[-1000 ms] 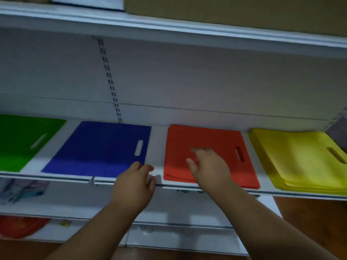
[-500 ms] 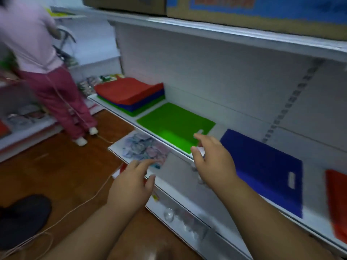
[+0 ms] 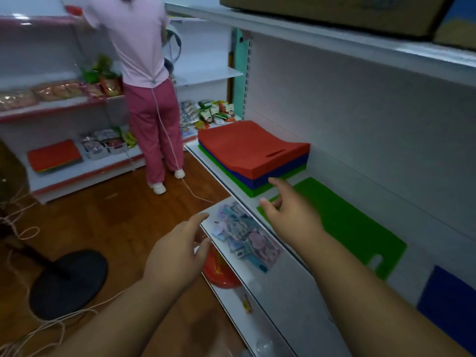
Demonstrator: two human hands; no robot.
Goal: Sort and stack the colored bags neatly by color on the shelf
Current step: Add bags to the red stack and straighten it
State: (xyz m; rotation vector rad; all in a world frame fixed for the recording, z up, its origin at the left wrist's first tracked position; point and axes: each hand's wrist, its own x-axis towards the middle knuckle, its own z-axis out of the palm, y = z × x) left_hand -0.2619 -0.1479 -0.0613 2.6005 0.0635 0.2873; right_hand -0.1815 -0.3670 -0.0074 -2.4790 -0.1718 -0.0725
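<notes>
Both arms stretched forward over a white shelf (image 3: 332,176) in a shop aisle. Right hand (image 3: 291,215) held out above the near end of a single green bag (image 3: 342,222) lying flat on the shelf, fingers loosely extended and slightly parted, gripping nothing, reaching toward the mixed stack of bags (image 3: 253,155) just beyond. That stack at the far left end of the shelf: red layers on top with a handle slot showing, blue beneath, green at the bottom, edges roughly aligned, top sagging a little in the middle. Left hand (image 3: 177,251) lower and nearer, off the shelf's front edge, fingers relaxed and gently curved, thumb apart, holding nothing. Corner of a blue bag (image 3: 448,300) flat on the shelf at the right edge, well apart from the stack. On the lower shelf, a pile of small printed packets (image 3: 244,235), and under it a red round dish (image 3: 219,271). On the wooden floor a black round stand base (image 3: 68,282) with loose cord beside it. Farther back, a person in a pink top and pink trousers (image 3: 152,99) facing another rack of goods
</notes>
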